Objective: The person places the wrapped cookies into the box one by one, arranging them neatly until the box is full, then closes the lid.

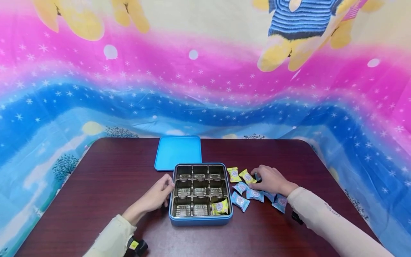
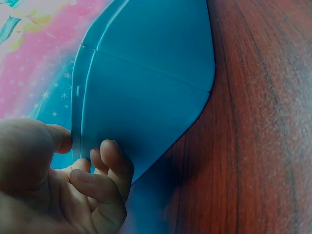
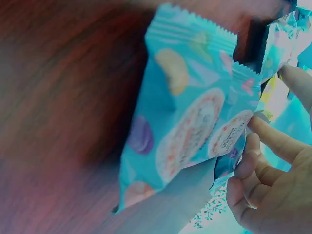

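A blue square tin (image 1: 200, 222) holds a dark tray of nine compartments, with a yellow-wrapped candy (image 1: 220, 207) in the front right one. My left hand (image 1: 155, 194) rests at the tin's left side; in the left wrist view its thumb touches the rim, and the fingers bend loosely beside the blue wall. Right of the tin lie several blue-wrapped candies (image 1: 240, 201) and two yellow ones, a left one (image 1: 234, 174) and a right one (image 1: 246, 176). My right hand (image 1: 273, 180) is over this group, thumb and index finger apart beside blue packets (image 3: 187, 112).
Behind the tin, a light blue lid (image 1: 178, 152) lies on the dark red-brown table (image 1: 122, 160). A printed cloth (image 1: 205, 89) hangs past the table's far edge. Each wrist carries a small black device, such as the left one (image 1: 138, 246).
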A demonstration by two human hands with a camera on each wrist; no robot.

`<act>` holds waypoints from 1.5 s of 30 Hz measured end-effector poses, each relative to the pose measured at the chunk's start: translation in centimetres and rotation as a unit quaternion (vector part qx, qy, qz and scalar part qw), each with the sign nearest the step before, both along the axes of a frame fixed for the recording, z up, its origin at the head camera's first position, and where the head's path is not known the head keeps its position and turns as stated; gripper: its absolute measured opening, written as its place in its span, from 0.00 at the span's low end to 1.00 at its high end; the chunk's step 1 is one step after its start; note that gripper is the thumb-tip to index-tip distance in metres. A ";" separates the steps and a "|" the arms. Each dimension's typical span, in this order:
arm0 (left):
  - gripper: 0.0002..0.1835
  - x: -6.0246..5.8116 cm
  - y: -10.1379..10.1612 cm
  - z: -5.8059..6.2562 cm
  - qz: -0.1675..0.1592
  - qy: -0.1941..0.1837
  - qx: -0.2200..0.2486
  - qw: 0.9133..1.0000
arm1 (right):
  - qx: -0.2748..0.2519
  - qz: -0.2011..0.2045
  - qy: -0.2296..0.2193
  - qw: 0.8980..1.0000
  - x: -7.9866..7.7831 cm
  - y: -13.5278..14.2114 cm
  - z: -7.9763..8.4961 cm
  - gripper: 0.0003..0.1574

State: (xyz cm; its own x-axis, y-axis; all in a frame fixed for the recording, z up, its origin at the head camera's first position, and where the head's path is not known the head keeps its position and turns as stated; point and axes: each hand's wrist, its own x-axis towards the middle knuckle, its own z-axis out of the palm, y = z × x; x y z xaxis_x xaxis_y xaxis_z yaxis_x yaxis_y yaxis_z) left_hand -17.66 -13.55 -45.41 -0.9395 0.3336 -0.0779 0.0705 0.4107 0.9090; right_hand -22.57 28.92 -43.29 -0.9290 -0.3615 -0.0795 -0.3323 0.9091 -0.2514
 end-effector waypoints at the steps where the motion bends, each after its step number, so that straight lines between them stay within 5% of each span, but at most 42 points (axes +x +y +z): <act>1: 0.08 0.0 0.0 0.0 0.000 0.000 0.000 1.000 | 0.001 0.002 0.001 1.000 -0.1 0.0 0.0 0.29; 6: 0.07 -0.1 0.0 0.0 -0.001 0.002 0.000 1.000 | -0.010 0.010 -0.004 1.000 -0.5 -0.1 0.2 0.24; 18: 0.07 0.0 0.0 0.2 -0.002 -0.004 0.001 1.000 | -0.083 0.012 -0.068 0.994 -1.2 0.9 0.0 0.32; 45: 0.09 0.1 0.0 0.1 0.002 -0.012 0.002 1.000 | -0.083 -0.003 -0.029 0.996 -1.2 0.8 -0.8 0.24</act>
State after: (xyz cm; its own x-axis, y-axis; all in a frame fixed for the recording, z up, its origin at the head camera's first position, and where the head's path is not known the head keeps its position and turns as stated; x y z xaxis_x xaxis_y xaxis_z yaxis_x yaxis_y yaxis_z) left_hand -17.55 -13.56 -45.27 -0.9386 0.3304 -0.0991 0.0472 0.4076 0.9119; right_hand -23.77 29.69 -44.10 -0.9268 -0.3684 -0.0728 -0.3072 0.8554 -0.4170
